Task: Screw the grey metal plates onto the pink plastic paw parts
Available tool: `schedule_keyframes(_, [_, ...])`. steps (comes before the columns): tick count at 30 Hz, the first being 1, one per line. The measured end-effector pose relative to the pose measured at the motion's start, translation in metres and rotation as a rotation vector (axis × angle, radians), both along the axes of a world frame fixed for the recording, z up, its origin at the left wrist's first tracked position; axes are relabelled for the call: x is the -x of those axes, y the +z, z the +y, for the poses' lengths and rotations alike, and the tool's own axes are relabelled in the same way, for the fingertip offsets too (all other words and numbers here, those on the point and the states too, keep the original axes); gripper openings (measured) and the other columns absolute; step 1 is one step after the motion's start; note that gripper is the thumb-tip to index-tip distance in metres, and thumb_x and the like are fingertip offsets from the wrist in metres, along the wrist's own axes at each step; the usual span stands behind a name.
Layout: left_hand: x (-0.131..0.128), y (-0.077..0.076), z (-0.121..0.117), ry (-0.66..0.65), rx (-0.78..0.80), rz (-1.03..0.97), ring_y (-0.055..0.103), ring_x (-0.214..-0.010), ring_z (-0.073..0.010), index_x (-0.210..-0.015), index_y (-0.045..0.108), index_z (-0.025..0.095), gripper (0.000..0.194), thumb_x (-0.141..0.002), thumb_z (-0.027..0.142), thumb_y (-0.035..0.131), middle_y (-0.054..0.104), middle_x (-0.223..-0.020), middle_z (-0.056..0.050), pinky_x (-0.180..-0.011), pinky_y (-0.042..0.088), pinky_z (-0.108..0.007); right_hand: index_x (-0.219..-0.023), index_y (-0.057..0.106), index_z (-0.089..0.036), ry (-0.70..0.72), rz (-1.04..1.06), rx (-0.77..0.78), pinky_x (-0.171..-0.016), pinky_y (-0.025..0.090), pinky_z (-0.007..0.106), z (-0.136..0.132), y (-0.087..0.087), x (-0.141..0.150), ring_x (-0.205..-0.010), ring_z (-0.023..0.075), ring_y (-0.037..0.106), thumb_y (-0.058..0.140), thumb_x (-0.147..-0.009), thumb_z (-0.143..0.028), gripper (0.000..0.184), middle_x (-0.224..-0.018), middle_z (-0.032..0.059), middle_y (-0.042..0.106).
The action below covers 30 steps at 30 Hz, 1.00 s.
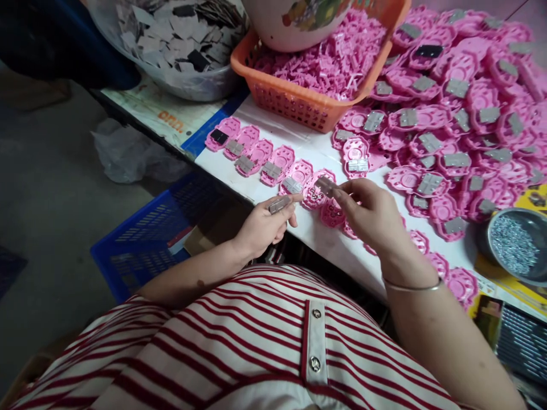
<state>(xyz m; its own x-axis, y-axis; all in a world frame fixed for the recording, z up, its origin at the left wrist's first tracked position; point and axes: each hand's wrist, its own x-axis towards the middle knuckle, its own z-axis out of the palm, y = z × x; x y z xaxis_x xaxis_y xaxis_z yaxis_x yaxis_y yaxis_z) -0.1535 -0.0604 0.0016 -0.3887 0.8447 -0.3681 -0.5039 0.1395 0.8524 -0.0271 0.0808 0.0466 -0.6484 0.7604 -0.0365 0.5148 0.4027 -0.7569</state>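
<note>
A row of pink plastic housings runs along the table's near edge, those on the left each bearing a small grey or black plate. My right hand pinches a small grey plate over a pink housing in the middle of the row. Close by on the left, my left hand has its fingers curled in, with grey plates held against the thumb and forefinger. Further housings to the right are partly hidden by my right hand and forearm.
A large pile of pink housings with plates covers the right side. An orange basket of pink pieces, a clear bowl of plates and a metal bowl of screws surround the row. A blue crate stands below the table.
</note>
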Motion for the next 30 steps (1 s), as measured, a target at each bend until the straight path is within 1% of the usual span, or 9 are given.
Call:
schedule_keyframes(4, [-0.002, 0.002, -0.001, -0.032, 0.026, -0.022, 0.032, -0.035, -0.0023, -0.098, 0.053, 0.020, 0.031, -0.082, 0.039, 0.072, 0.061, -0.062, 0.006, -0.033, 0.022, -0.013, -0.068, 0.066, -0.019, 0.030, -0.258, 0.087, -0.059, 0.032, 0.030, 0.020, 0.000, 0.012, -0.056, 0.0114, 0.046, 0.071, -0.076, -0.036, 0.019, -0.059, -0.0005, 0.059])
schedule_keyframes(10, [0.003, 0.003, -0.002, -0.102, 0.032, 0.001, 0.035, -0.036, -0.0022, -0.085, 0.052, 0.020, 0.029, -0.080, 0.039, 0.073, 0.064, -0.063, 0.004, -0.033, 0.025, -0.013, -0.068, 0.064, -0.019, -0.037, -0.225, 0.011, -0.058, 0.033, 0.030, 0.015, -0.002, 0.012, -0.058, 0.0123, 0.048, 0.074, -0.073, -0.043, 0.026, -0.064, 0.0018, 0.062])
schedule_keyframes(14, [0.002, 0.002, -0.001, -0.193, 0.083, 0.058, 0.037, -0.035, -0.0020, -0.079, 0.054, 0.018, 0.022, -0.079, 0.030, 0.072, 0.063, -0.062, 0.004, -0.031, 0.026, -0.014, -0.096, 0.073, -0.021, 0.211, -0.002, 0.078, -0.066, 0.043, 0.030, -0.008, 0.007, 0.007, -0.073, 0.0145, 0.058, 0.071, -0.078, -0.048, 0.032, -0.090, 0.0064, 0.068])
schedule_keyframes(16, [-0.001, 0.002, -0.001, -0.215, 0.127, 0.105, 0.037, -0.033, -0.0023, -0.077, 0.056, 0.017, 0.017, -0.078, 0.023, 0.071, 0.057, -0.055, 0.006, -0.030, 0.025, -0.014, -0.097, 0.074, -0.022, 0.307, 0.058, 0.130, -0.070, 0.045, 0.030, -0.020, 0.005, 0.006, -0.078, 0.0144, 0.060, 0.070, -0.081, -0.041, 0.025, -0.093, 0.0064, 0.066])
schedule_keyframes(18, [-0.004, 0.002, -0.002, -0.225, 0.130, 0.105, 0.037, -0.033, -0.0022, -0.082, 0.057, 0.017, 0.013, -0.079, 0.019, 0.070, 0.054, -0.054, 0.008, -0.030, 0.025, -0.014, -0.084, 0.074, -0.021, 0.247, 0.088, 0.184, -0.070, 0.044, 0.030, -0.029, -0.001, 0.007, -0.076, 0.0135, 0.058, 0.071, -0.080, -0.034, 0.014, -0.085, 0.0045, 0.065])
schedule_keyframes(20, [-0.006, 0.002, -0.004, -0.217, 0.076, 0.061, 0.036, -0.033, -0.0017, -0.091, 0.057, 0.018, 0.015, -0.082, 0.019, 0.068, 0.058, -0.059, 0.008, -0.030, 0.026, -0.013, -0.073, 0.069, -0.019, 0.134, 0.117, 0.258, -0.066, 0.043, 0.029, -0.034, -0.008, 0.006, -0.070, 0.0130, 0.056, 0.073, -0.078, -0.036, 0.018, -0.075, 0.0027, 0.063])
schedule_keyframes(25, [-0.006, 0.001, -0.009, -0.176, -0.002, 0.003, 0.037, -0.034, -0.0008, -0.090, 0.055, 0.017, 0.020, -0.089, 0.035, 0.066, 0.064, -0.070, 0.004, -0.031, 0.027, -0.012, -0.073, 0.062, -0.017, 0.021, 0.200, 0.468, -0.053, 0.042, 0.026, -0.038, -0.014, -0.003, -0.054, 0.0095, 0.051, 0.071, -0.073, -0.063, 0.047, -0.063, 0.0001, 0.062])
schedule_keyframes(28, [-0.007, 0.002, -0.008, -0.122, -0.009, -0.029, 0.037, -0.034, -0.0004, -0.082, 0.055, 0.016, 0.021, -0.091, 0.033, 0.063, 0.064, -0.068, 0.003, -0.030, 0.027, -0.010, -0.074, 0.066, -0.015, -0.002, 0.249, 0.582, -0.052, 0.044, 0.026, -0.040, -0.013, -0.010, -0.054, 0.0087, 0.051, 0.075, -0.068, -0.064, 0.050, -0.064, 0.0008, 0.063])
schedule_keyframes(30, [-0.007, 0.003, -0.007, -0.082, -0.017, -0.054, 0.037, -0.034, -0.0004, -0.078, 0.054, 0.016, 0.020, -0.094, 0.027, 0.059, 0.064, -0.068, 0.002, -0.030, 0.027, -0.010, -0.078, 0.068, -0.015, -0.007, 0.259, 0.588, -0.052, 0.046, 0.026, -0.041, -0.014, -0.014, -0.055, 0.0093, 0.053, 0.075, -0.069, -0.062, 0.049, -0.065, 0.0015, 0.064])
